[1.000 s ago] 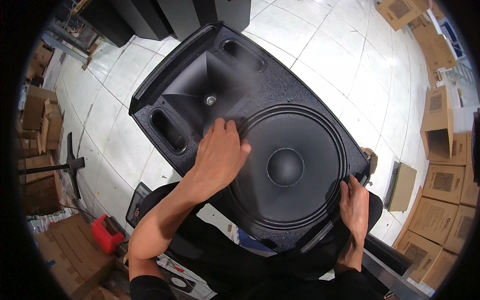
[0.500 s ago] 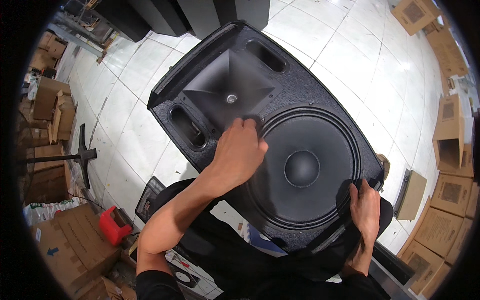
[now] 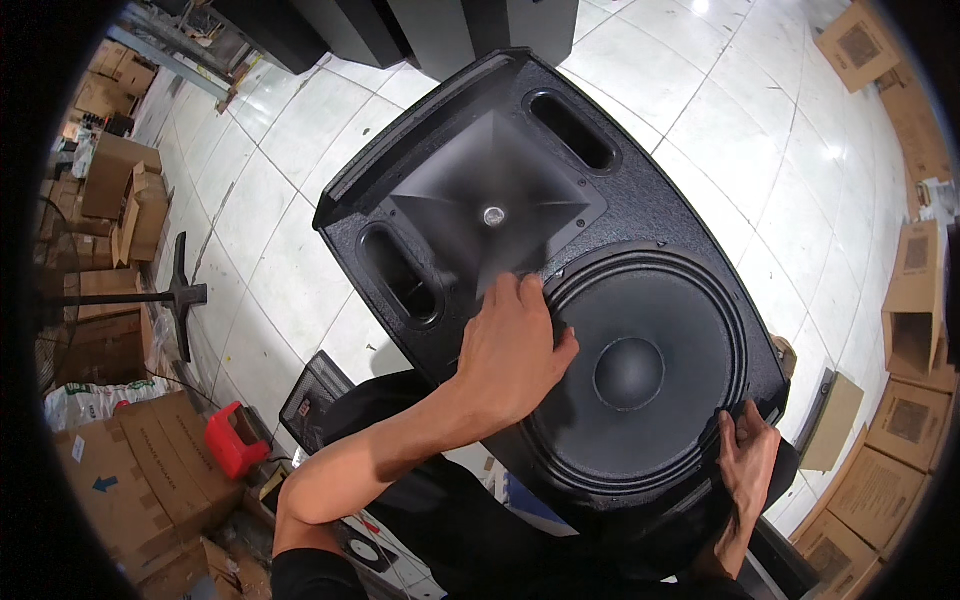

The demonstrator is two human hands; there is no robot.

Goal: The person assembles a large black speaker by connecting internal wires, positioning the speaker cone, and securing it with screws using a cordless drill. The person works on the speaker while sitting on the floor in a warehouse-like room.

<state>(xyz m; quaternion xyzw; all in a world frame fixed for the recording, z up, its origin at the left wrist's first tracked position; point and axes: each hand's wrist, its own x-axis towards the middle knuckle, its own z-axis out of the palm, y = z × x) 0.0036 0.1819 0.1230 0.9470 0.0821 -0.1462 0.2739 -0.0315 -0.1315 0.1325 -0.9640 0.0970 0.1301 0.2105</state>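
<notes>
A black loudspeaker cabinet point(image 3: 655, 205) leans across my lap with its front facing up. In it sit a large round woofer point(image 3: 690, 340) with a domed centre and, farther off, a square horn point(image 3: 493, 160). My left hand point(image 3: 512, 345) is closed over the strip between horn and woofer, fingers together at the woofer's rim; whatever is under the fingertips is hidden. At the woofer's near right edge, my right hand point(image 3: 750, 460) has its thumb and fingers drawn together by the rim. Anything held there is too small to make out.
Cardboard boxes line the left point(image 3: 150, 470) and right point(image 3: 905, 430) sides. A red plastic piece point(image 3: 236, 440) lies at left, near a black stand base point(image 3: 184, 295). A mesh grille point(image 3: 310, 400) rests beside my leg. Tall dark cabinets point(image 3: 430, 35) stand beyond on white tiles point(image 3: 280, 240).
The whole view has shifted, so the cabinet appears lower and farther right. My left hand has slid slightly away from the horn; my right hand stays by the woofer's near right rim.
</notes>
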